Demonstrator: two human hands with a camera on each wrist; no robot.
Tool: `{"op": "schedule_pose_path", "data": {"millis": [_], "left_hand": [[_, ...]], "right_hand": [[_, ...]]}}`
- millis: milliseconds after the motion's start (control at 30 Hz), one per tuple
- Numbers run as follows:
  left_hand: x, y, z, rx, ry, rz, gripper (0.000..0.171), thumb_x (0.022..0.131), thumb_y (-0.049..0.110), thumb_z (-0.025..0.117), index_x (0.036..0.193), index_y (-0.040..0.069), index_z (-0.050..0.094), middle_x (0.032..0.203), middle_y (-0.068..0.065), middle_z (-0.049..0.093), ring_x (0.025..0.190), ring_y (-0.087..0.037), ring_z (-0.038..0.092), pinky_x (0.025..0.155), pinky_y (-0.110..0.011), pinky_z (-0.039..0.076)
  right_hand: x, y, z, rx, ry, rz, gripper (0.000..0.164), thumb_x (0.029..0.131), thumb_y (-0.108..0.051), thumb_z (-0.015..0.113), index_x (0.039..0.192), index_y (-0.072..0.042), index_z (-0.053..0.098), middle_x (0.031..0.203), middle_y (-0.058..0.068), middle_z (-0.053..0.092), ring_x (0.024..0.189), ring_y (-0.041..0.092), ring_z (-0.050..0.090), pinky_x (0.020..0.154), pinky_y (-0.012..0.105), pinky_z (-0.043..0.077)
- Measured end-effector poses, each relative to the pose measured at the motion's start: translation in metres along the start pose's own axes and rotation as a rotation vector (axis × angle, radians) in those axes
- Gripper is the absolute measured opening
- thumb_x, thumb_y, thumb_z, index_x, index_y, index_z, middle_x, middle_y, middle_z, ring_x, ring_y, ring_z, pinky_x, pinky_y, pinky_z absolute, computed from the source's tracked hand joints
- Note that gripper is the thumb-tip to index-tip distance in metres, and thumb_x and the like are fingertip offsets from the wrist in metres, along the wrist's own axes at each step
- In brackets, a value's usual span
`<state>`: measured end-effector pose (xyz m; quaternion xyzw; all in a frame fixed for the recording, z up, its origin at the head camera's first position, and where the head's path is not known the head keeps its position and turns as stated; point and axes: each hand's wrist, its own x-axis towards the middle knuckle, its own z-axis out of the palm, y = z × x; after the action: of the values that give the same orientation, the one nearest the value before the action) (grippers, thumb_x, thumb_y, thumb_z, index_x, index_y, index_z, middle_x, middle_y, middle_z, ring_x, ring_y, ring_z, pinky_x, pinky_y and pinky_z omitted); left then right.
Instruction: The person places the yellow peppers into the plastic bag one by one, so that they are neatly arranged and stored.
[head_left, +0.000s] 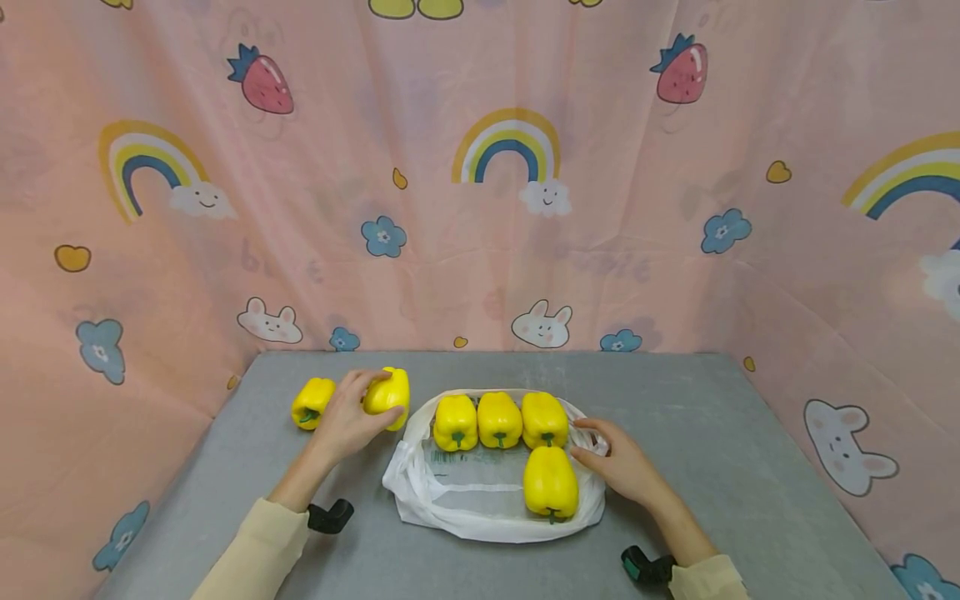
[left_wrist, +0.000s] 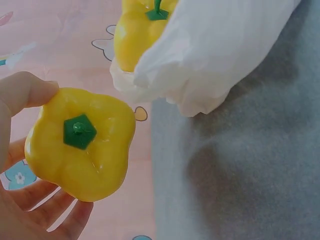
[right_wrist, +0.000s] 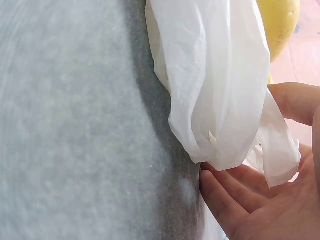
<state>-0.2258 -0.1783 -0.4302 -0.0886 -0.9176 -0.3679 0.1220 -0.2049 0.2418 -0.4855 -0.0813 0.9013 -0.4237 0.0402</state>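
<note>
My left hand (head_left: 356, 417) grips a yellow bell pepper (head_left: 396, 398), thumb on one side and fingers on the other. In the left wrist view the green stem end of this pepper (left_wrist: 100, 165) faces the camera. A white plastic bag (head_left: 487, 527) lies with its mouth spread wide on the grey table. Three yellow peppers (head_left: 499, 419) stand in a row along its far side, and another pepper (head_left: 551, 482) lies at its near right. At the bag's right edge, my right hand (head_left: 622, 462) touches the plastic, thumb and fingers apart around a loose flap (right_wrist: 280, 155).
One more yellow pepper (head_left: 312, 402) lies on the table (head_left: 720, 467) left of the bag, beyond my left hand. A pink patterned curtain (head_left: 637, 250) hangs behind the table and along both sides. Black wrist cameras (head_left: 330, 517) sit below both hands.
</note>
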Motion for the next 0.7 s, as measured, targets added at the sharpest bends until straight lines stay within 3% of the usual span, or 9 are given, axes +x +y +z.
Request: {"op": "schedule_pose_path", "data": {"millis": [700], "left_hand": [[-0.005,0.016,-0.003,-0.037,-0.014,0.044,0.055,0.082,0.026,0.085,0.13,0.008,0.064,0.132,-0.016,0.055,0.116,-0.034,0.054,0.096,-0.052,0.052]], "right_hand": [[0.001,-0.001,0.0,-0.006,-0.003,0.02,0.059,0.097,-0.039,0.069,0.144,-0.007,0.053,0.15,0.021,0.048,0.141,0.046,0.038,0.11,0.069,0.032]]}}
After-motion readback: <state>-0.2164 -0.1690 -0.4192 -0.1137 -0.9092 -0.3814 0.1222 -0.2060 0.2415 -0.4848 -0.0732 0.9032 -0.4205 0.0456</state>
